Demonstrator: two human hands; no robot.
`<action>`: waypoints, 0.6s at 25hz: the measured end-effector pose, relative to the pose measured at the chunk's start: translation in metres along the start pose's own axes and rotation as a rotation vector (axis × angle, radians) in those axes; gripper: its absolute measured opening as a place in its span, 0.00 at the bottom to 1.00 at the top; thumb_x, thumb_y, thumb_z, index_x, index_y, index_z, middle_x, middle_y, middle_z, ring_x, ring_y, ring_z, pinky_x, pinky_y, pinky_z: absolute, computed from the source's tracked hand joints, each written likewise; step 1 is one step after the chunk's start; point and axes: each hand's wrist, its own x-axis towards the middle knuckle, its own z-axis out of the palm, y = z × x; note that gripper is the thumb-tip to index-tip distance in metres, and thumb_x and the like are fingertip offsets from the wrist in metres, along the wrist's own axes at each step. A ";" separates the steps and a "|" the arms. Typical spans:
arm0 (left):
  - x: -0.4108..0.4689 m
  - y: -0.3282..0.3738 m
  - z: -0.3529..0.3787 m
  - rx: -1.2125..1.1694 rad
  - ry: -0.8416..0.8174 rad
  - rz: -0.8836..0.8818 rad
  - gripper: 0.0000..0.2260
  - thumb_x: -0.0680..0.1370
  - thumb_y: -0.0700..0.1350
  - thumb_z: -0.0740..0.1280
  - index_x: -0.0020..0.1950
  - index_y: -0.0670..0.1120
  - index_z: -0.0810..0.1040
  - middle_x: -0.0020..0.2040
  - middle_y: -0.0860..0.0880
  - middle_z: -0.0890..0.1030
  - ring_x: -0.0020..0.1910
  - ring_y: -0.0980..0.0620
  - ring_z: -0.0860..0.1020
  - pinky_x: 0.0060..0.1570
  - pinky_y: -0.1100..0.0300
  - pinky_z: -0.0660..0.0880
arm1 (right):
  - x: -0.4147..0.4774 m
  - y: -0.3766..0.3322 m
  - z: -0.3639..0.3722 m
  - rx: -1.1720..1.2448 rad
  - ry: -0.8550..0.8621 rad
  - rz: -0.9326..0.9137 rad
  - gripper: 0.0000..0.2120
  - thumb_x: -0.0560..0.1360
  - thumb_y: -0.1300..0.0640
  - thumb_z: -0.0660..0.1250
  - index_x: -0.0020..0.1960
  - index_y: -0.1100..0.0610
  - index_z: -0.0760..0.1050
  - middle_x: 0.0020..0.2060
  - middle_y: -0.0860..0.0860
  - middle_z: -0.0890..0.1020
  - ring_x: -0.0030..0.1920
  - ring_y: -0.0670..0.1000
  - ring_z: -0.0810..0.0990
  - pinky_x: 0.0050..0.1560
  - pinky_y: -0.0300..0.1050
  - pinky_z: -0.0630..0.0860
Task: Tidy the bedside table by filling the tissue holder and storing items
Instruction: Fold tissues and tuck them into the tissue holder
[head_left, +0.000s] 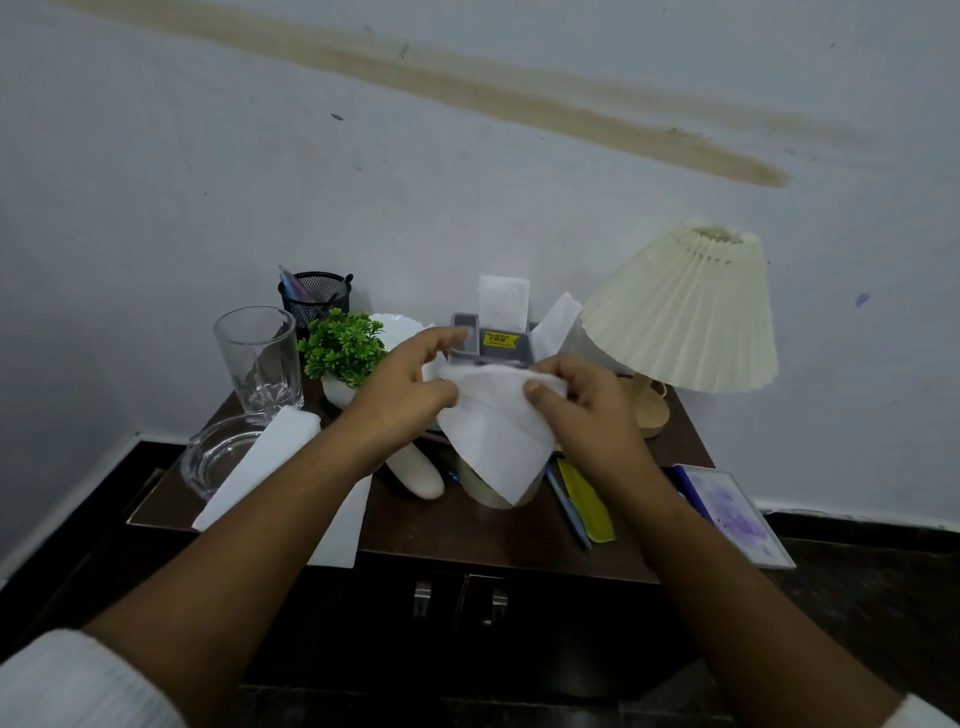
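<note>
Both hands hold one white tissue (493, 431) above the middle of the dark bedside table (467, 530). My left hand (400, 384) pinches its left top edge, and my right hand (582, 400) pinches its right top corner; a point of the tissue hangs down. Just behind the hands stands the grey tissue holder (491, 343) with a yellow sticker, one tissue (503, 304) upright in it and another tissue (556, 325) leaning at its right. More white tissues (270, 462) lie flat at the table's left front.
A tall glass (260, 358), a glass ashtray (218, 457), a black mesh pen cup (314, 299) and a small green plant (343, 345) crowd the left. A pleated lamp (685, 312) stands right. Pens and a yellow item (584, 499) lie front right beside a purple card (737, 514).
</note>
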 end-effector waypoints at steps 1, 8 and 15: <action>0.002 0.000 0.000 -0.012 0.049 0.008 0.30 0.75 0.31 0.64 0.74 0.54 0.71 0.71 0.55 0.73 0.70 0.58 0.67 0.65 0.56 0.67 | 0.000 -0.002 -0.005 0.155 0.013 0.048 0.04 0.80 0.59 0.67 0.49 0.55 0.81 0.44 0.51 0.84 0.45 0.49 0.82 0.42 0.46 0.79; 0.004 0.000 0.005 -0.274 0.034 -0.118 0.12 0.79 0.36 0.67 0.59 0.48 0.81 0.50 0.50 0.86 0.50 0.49 0.84 0.46 0.55 0.82 | -0.001 -0.006 -0.009 0.570 -0.030 0.153 0.05 0.80 0.64 0.67 0.51 0.59 0.81 0.46 0.53 0.87 0.47 0.52 0.84 0.45 0.47 0.83; 0.007 0.002 0.010 -0.505 0.080 -0.220 0.10 0.83 0.40 0.62 0.55 0.47 0.84 0.52 0.44 0.86 0.51 0.45 0.82 0.49 0.51 0.76 | -0.006 -0.015 0.002 0.574 -0.124 0.325 0.20 0.81 0.39 0.60 0.56 0.52 0.82 0.52 0.49 0.87 0.55 0.52 0.85 0.50 0.50 0.83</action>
